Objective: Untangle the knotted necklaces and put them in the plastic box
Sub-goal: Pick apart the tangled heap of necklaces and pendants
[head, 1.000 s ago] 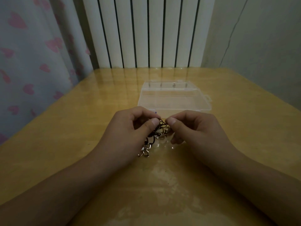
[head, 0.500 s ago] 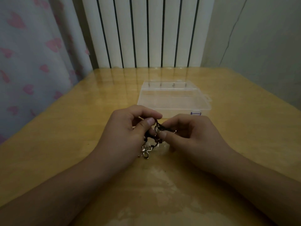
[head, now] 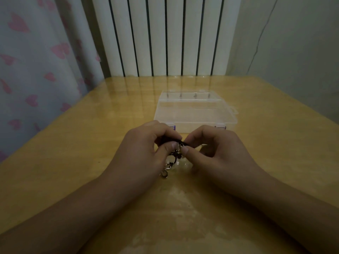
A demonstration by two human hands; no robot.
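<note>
Tabletop [head: 73, 162]: hands [head: 178, 149] pinching necklaces [head: 176, 154].

No readable text anywhere here. The plastic box [head: 195, 111] carries two small purple marks on its near edge, but they're too small and dim to make out as letters, numbers or a brand.

Dim, soft picture; faint glare on the table [head: 183, 208]; wide-angle bowing at edges.
</note>
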